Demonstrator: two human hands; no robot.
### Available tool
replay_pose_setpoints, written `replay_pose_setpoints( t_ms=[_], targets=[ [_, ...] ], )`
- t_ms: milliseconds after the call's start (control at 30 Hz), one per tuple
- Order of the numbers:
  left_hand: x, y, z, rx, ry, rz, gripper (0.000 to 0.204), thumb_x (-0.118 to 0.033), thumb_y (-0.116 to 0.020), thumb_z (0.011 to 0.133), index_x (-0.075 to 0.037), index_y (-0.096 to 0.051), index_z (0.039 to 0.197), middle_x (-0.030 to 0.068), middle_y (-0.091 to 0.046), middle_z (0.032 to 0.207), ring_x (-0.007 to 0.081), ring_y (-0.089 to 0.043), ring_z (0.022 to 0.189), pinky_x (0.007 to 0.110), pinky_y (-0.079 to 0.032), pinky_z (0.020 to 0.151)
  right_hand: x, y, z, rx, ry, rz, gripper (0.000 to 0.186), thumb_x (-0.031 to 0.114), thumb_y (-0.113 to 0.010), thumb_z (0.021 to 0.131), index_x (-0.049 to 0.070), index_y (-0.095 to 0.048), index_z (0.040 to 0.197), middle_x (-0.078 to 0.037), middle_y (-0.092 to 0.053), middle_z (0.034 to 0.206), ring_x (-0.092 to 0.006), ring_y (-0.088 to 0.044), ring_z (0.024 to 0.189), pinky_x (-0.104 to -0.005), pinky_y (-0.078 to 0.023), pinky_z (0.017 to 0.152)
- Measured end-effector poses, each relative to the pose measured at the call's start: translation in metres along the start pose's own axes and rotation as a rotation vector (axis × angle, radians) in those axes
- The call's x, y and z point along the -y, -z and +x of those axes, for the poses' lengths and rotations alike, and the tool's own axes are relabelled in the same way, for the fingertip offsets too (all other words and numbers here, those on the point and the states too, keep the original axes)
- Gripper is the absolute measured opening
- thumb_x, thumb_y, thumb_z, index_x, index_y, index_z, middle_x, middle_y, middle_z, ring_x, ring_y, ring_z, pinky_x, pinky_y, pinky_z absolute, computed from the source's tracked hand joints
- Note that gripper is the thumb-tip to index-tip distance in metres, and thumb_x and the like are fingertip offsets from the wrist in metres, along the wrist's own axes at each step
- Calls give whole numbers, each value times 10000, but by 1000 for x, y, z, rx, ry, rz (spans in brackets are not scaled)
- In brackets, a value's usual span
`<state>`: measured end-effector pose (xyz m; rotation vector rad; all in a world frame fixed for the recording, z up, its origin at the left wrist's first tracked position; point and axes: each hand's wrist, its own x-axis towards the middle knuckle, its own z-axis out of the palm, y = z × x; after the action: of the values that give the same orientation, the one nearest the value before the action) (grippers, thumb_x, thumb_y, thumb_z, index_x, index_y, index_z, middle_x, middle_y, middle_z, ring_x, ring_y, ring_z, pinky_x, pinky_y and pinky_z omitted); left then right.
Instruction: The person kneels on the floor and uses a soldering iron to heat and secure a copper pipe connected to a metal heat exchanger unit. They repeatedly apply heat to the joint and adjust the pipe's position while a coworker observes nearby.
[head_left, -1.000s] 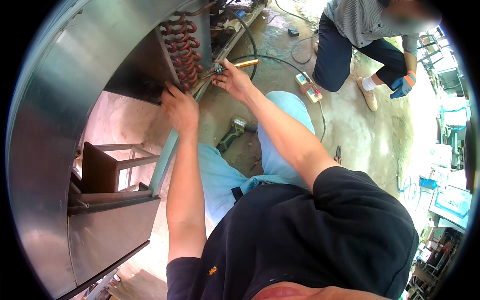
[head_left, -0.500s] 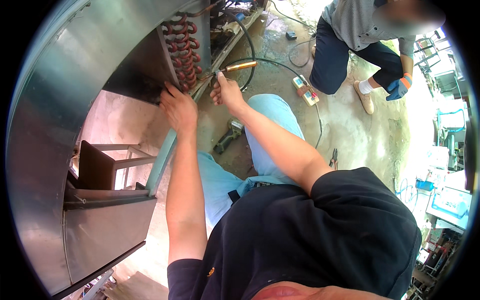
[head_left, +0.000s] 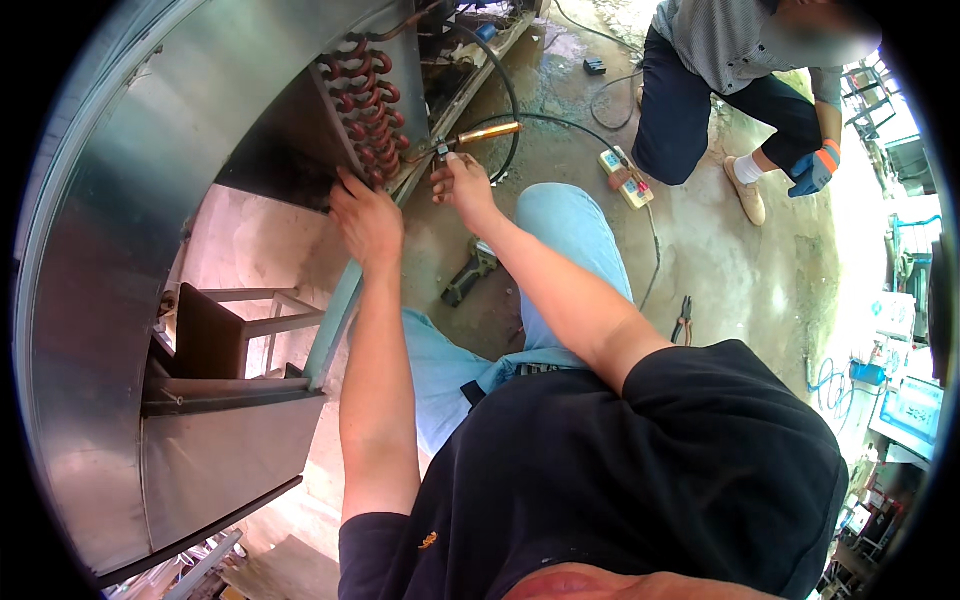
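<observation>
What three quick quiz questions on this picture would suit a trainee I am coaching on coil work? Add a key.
1. True or false: the left hand rests against the copper coil bends of the metal unit.
2. What does the right hand hold? A) pliers B) a brass-tipped torch with a black hose C) a drill
3. Fill in: on the concrete floor, right of the person's blue-trousered leg, lie small ____.

Key: 1 true; 2 B; 3 pliers.
</observation>
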<state>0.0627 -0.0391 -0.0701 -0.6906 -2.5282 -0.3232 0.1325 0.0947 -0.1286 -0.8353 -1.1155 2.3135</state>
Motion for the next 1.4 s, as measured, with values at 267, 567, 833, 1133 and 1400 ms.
replay_pose_setpoints(
  t_ms=[267, 567, 833, 1133, 1400],
  targets=[
    [-1, 1, 0, 3, -8, 9, 662, -219, -708, 893, 62, -444, 1431, 232, -571, 1204, 381, -599, 1062, 453, -488, 923, -5, -28, -3, -143, -12, 192, 402, 361, -412, 1085, 35, -555, 898, -38, -533, 708, -115, -481, 541, -283, -470, 465],
    [-3, -3, 0, -5, -7, 3, 642, -235, -706, 897, 56, -471, 1419, 215, -590, 1179, 368, -611, 1048, 451, -494, 905, -1, -1, 21, 319, -546, 1149, 314, 259, -392, 1051, 69, -501, 826, -13, -448, 657, -124, -382, 506, -258, -394, 472],
    [1, 2, 1, 11, 6, 40, 626, -260, -695, 926, 48, -475, 1425, 213, -592, 1204, 354, -611, 1058, 439, -494, 914, 39, 28, 19, 378, -92, 88, 408, 362, -480, 1077, 105, -541, 1388, -102, -675, 1092, -214, -655, 950, -407, -572, 824],
    [1, 2, -1, 22, 17, 76, 631, -241, -685, 919, 62, -467, 1428, 212, -585, 1207, 337, -604, 1075, 436, -481, 922, 41, 22, 22, 150, 2, -383, 502, 469, -578, 1045, -22, -626, 951, -53, -592, 720, -142, -571, 612, -317, -493, 524],
    [5, -2, -2, 21, -4, 60, 652, -246, -678, 914, 67, -456, 1441, 218, -582, 1209, 345, -600, 1080, 436, -483, 924, 59, 14, -16, 31, 320, -855, 376, 379, -683, 977, 3, -691, 977, -65, -549, 661, -244, -569, 580, -398, -470, 568]
  ],
)
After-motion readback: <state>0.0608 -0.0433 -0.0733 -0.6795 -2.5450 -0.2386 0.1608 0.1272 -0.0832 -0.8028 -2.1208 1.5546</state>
